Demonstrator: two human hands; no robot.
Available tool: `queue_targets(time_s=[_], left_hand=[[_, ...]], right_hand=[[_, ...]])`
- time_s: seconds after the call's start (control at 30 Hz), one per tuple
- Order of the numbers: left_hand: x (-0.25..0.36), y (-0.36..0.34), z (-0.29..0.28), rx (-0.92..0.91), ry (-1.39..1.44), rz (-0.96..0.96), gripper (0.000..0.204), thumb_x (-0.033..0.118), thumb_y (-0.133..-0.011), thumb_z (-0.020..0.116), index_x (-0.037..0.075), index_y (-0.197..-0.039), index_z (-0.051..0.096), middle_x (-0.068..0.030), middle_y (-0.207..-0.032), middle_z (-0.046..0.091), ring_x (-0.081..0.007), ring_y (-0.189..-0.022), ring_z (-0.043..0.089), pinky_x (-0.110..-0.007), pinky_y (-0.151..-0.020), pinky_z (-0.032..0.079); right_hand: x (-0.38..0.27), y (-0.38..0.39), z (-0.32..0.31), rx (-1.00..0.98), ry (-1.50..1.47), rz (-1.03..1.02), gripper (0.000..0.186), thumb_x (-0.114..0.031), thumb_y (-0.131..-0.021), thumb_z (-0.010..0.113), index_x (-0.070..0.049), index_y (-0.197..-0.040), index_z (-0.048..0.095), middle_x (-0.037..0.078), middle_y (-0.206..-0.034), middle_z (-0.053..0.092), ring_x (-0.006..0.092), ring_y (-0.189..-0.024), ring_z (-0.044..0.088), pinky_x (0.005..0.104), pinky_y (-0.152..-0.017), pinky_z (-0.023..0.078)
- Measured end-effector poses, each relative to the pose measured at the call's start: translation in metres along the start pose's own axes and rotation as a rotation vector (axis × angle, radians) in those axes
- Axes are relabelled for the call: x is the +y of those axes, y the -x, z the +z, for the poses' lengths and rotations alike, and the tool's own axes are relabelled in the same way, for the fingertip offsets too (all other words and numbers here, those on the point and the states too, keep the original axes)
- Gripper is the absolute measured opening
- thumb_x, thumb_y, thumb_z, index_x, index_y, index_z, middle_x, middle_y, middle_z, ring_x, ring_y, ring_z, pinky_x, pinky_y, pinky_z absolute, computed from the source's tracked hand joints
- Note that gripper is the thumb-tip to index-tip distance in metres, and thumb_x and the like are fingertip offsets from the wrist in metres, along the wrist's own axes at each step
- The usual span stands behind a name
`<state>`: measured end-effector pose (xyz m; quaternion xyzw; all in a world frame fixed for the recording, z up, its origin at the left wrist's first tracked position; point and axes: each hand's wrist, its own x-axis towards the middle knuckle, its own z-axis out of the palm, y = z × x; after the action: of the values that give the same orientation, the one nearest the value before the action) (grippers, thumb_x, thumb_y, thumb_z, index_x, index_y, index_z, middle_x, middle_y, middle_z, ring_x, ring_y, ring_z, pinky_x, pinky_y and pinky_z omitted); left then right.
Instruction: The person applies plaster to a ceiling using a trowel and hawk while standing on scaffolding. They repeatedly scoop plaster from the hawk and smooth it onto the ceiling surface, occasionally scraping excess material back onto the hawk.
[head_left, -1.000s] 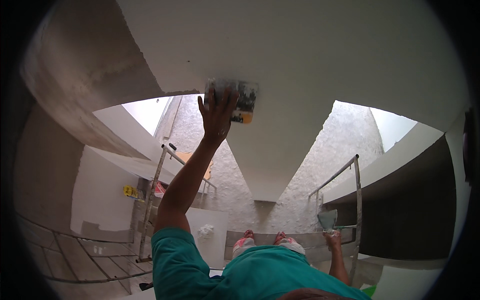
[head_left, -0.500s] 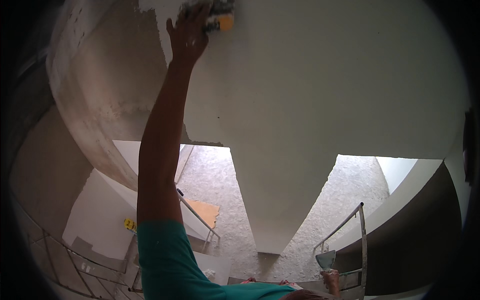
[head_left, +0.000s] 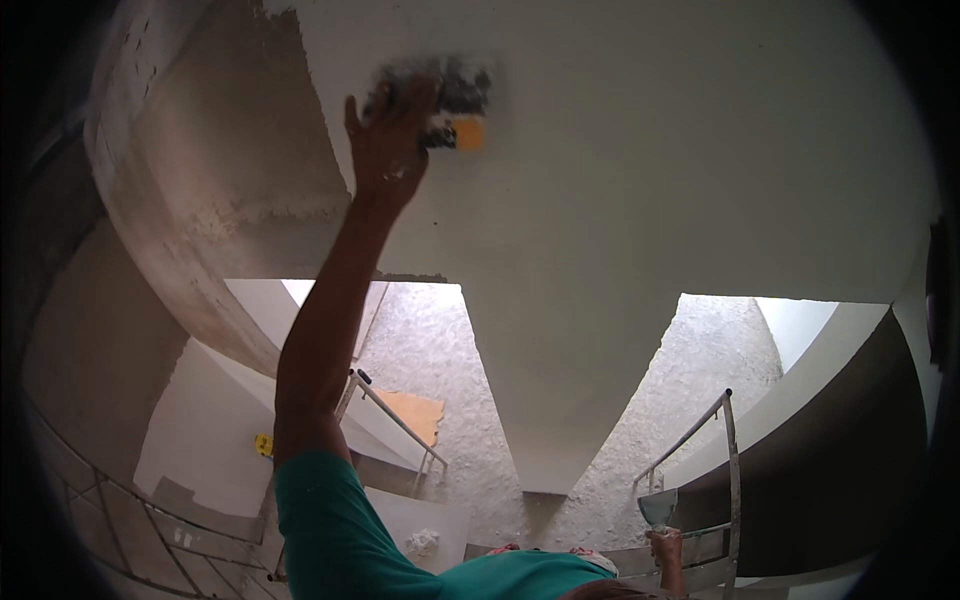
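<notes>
Overhead, the person's left hand (head_left: 395, 140) is up at the pale wall (head_left: 600, 180), its fingers laid over a flat dark tool (head_left: 465, 90) with an orange patch at its lower right corner. That grip is holding the tool (the blur and the hand itself hide the thumb, so I cannot tell exactly how it closes), and the outermost finger on the left stands clear of the rest. Just left of the tool, the pale coat meets a bare brownish area (head_left: 270, 150) along a ragged edge. Low on the right, the right hand (head_left: 664, 545) has its grip closed around the lower end of a scraper (head_left: 658, 507), whose wide grey blade points upward, near a metal rail (head_left: 735, 470). A teal sleeve (head_left: 320, 500) covers the left upper arm. Beyond it stands another metal rail (head_left: 400, 422), with an orange-brown sheet (head_left: 415, 412) lying behind on the rough, whitish floor (head_left: 465, 400). Nearer the body, a white lump (head_left: 422, 542) sits on a pale board (head_left: 385, 512), and a small yellow item (head_left: 264, 445) shows at the left.
</notes>
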<state>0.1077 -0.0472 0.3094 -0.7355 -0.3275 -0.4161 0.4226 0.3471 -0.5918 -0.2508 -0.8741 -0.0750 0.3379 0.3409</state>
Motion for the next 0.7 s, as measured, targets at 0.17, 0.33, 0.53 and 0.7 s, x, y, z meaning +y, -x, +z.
queue_targets(time_s=[0.17, 0.33, 0.53, 0.7], left_hand=[[-0.074, -0.117, -0.032, 0.221, 0.134, 0.006, 0.064, -0.003, -0.077, 0.051, 0.014, -0.139, 0.043, -0.0129, -0.140, 0.047, -0.0322, -0.130, 0.043, -0.061, -0.103, 0.031], [-0.091, -0.156, -0.039, 0.121, 0.071, -0.024, 0.064, -0.001, -0.079, 0.049, 0.020, -0.140, 0.043, -0.0045, -0.143, 0.045, -0.0269, -0.132, 0.042, -0.061, -0.104, 0.032], [-0.077, -0.091, -0.008, 0.117, 0.103, 0.059, 0.058, 0.004, -0.081, 0.050, 0.018, -0.137, 0.046, -0.0058, -0.140, 0.049, -0.0285, -0.128, 0.046, -0.061, -0.103, 0.032], [-0.030, 0.043, 0.041, 0.137, 0.018, 0.102, 0.079, 0.002, -0.072, 0.058, 0.031, -0.143, 0.037, 0.0032, -0.146, 0.041, -0.0255, -0.132, 0.042, -0.061, -0.101, 0.031]], right_hand=[[0.013, -0.008, 0.009, -0.028, -0.079, 0.034, 0.019, -0.017, -0.073, 0.074, -0.003, -0.071, 0.062, 0.004, -0.053, 0.053, 0.0139, -0.043, 0.049, 0.0334, -0.041, 0.039], [-0.013, 0.019, 0.010, -0.012, -0.035, 0.034, 0.020, -0.018, -0.072, 0.075, -0.004, -0.068, 0.061, 0.003, -0.054, 0.052, 0.0145, -0.043, 0.048, 0.0339, -0.041, 0.038], [0.017, 0.012, 0.002, -0.055, -0.037, 0.021, 0.022, -0.019, -0.074, 0.074, -0.005, -0.067, 0.058, 0.003, -0.053, 0.052, 0.0145, -0.043, 0.048, 0.0343, -0.040, 0.038], [0.017, 0.001, -0.013, -0.008, 0.090, 0.015, 0.021, -0.019, -0.076, 0.072, -0.005, -0.068, 0.060, 0.003, -0.053, 0.052, 0.0135, -0.043, 0.049, 0.0337, -0.041, 0.039]])
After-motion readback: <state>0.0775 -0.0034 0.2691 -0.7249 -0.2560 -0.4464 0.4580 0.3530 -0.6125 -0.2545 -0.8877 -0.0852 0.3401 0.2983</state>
